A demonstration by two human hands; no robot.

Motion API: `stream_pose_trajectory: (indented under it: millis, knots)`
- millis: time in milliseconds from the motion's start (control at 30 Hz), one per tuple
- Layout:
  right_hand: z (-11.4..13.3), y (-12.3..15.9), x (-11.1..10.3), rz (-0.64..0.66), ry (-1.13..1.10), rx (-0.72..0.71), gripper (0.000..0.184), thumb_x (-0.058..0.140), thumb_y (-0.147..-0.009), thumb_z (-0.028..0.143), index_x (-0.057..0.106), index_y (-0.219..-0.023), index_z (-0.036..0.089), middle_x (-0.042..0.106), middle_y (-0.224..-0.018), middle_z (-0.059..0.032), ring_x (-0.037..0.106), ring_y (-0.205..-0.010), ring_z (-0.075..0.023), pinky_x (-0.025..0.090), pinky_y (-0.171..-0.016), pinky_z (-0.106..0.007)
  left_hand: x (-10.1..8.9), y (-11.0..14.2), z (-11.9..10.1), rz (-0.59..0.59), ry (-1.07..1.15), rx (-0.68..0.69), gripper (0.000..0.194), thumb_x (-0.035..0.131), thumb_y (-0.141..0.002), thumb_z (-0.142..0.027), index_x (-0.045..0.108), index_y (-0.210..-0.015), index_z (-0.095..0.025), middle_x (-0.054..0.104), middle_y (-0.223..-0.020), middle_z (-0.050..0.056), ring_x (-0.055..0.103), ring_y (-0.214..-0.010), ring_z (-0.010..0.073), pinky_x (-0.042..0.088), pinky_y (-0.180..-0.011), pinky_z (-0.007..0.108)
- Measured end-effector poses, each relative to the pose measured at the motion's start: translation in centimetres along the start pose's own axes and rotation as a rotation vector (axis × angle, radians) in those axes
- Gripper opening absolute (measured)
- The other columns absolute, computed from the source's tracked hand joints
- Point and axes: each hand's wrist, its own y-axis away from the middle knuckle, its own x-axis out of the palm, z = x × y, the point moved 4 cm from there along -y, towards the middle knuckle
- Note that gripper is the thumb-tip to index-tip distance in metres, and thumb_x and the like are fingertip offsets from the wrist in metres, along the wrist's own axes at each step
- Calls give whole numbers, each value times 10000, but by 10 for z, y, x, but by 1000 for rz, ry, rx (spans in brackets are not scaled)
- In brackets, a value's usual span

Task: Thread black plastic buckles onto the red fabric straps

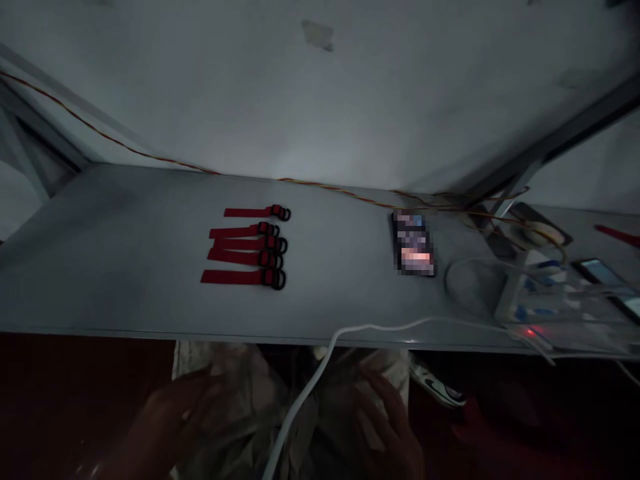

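Several red webbing straps [237, 245], each with a black ring buckle at its right end, lie side by side on the grey table [125, 227]. Below the table's front edge, my left hand [170, 423] rests on light, creased cloth [250, 373] over my lap, holding nothing. My right hand [387, 420] lies on the same cloth with its fingers apart and holds nothing. Neither hand touches the straps. A thick white cable [310, 387] runs down between my hands.
A pixelated flat object [413, 243] lies right of the straps. A twisted orange wire [150, 158] runs along the table's back. At the right are a white power strip [535, 293], tangled cables and a phone [595, 272]. A shoe [435, 385] shows below.
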Motion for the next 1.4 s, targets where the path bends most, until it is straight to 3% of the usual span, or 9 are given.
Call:
stream_pose_trajectory:
  millis: [100,200,367,500,600,800,967,1200,1400]
  knots:
    - [29,-44,16,-79,-48,-308,601,622,-908,111,565,-1446,373,687,-1300,-107,663,-1223,-324,648,-926,-527,-47,-23,-31,-111,129,192,367,455,-1023,-271,803,-1044,-384,815,-1010,-24,784,-868,202,660,-730,296]
    - [57,-109,32,-85,-95,-499,525,629,-927,116,586,-1437,239,688,-1304,-155,635,-1236,-307,615,-997,-511,-72,-71,-42,-412,-9,209,192,609,-977,-267,776,-1066,-294,810,-1020,12,765,-914,225,638,-881,366]
    - [75,-195,66,152,-109,-519,427,623,-991,254,626,-1414,202,695,-1343,-136,619,-1224,-268,541,-1087,-487,-44,-150,-35,-313,-124,267,277,583,-999,-329,692,-1215,-195,756,-1180,109,697,-1102,282,563,-1006,457]
    - [73,-219,80,290,-165,-604,331,653,-988,309,713,-1297,206,753,-1246,-111,649,-1142,-236,530,-1059,-443,-29,-161,-31,-346,-78,197,257,561,-999,-304,672,-1201,-189,739,-1163,125,682,-1104,283,553,-999,447]
    - [70,-232,72,331,-336,-638,281,747,-925,331,758,-1187,233,784,-1144,-71,675,-1073,-221,534,-1023,-410,-30,-160,-39,-375,-19,184,290,576,-989,-298,645,-1252,-197,739,-1164,111,699,-1064,267,570,-965,417]
    - [48,-282,45,330,-986,-220,334,899,-739,404,777,-1011,254,780,-997,-22,714,-950,-186,557,-917,-357,-65,-200,-81,-513,115,331,265,596,-1002,-349,700,-1195,-201,740,-1147,94,711,-1071,224,589,-944,349]
    - [18,-309,43,145,-1450,123,362,942,-654,429,759,-911,252,758,-909,4,691,-840,-147,571,-844,-336,-82,-261,-120,-579,161,616,232,534,-1047,-289,733,-1131,-205,778,-1151,77,730,-1082,171,582,-967,309]
    - [-5,-318,42,217,-1543,246,361,961,-617,408,755,-869,252,748,-907,15,687,-848,-135,570,-842,-311,-65,-297,-137,-724,144,789,141,567,-1016,-154,707,-1026,-174,780,-993,68,737,-955,144,596,-891,280]
    - [-4,-317,40,322,-1462,237,375,967,-609,307,742,-903,247,745,-921,23,672,-843,-109,528,-815,-257,-51,-293,-126,-717,156,786,164,545,-1000,-88,656,-1068,-189,775,-1184,92,744,-1093,170,603,-936,295]
